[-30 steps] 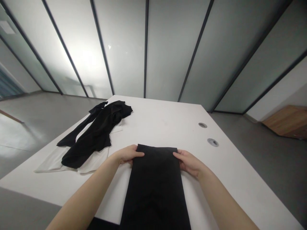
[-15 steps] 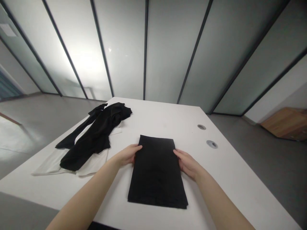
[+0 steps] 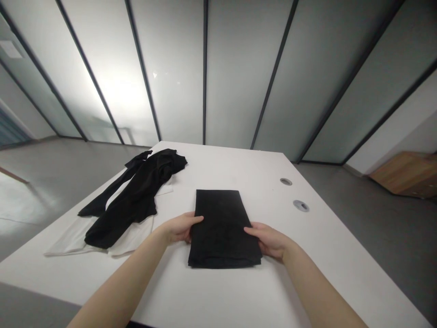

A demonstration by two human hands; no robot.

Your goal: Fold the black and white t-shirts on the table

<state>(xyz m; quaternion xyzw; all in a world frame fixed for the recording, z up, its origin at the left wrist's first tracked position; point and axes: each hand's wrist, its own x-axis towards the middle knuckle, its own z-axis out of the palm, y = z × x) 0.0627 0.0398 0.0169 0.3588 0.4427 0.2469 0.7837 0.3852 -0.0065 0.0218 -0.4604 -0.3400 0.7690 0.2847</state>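
A black garment (image 3: pixel 221 225), folded into a neat rectangle, lies flat on the white table (image 3: pixel 239 166) right in front of me. My left hand (image 3: pixel 179 228) grips its left edge near the front, thumb on top and fingers curled at the side. My right hand (image 3: pixel 269 241) holds the right edge the same way, close to the near right corner. Both forearms reach in from the bottom of the view.
To the left, a loose black garment (image 3: pixel 136 196) sprawls over a flat white cloth (image 3: pixel 73 237) near the table's left edge. Two round cable grommets (image 3: pixel 286 181) (image 3: pixel 301 205) sit at the right. Frosted glass panels stand behind; a wooden cabinet (image 3: pixel 406 177) is far right.
The folded black garment, which hung over the near table edge, has slid away from me and now lies fully on the table. Both hands shifted back along its sides toward its near end.
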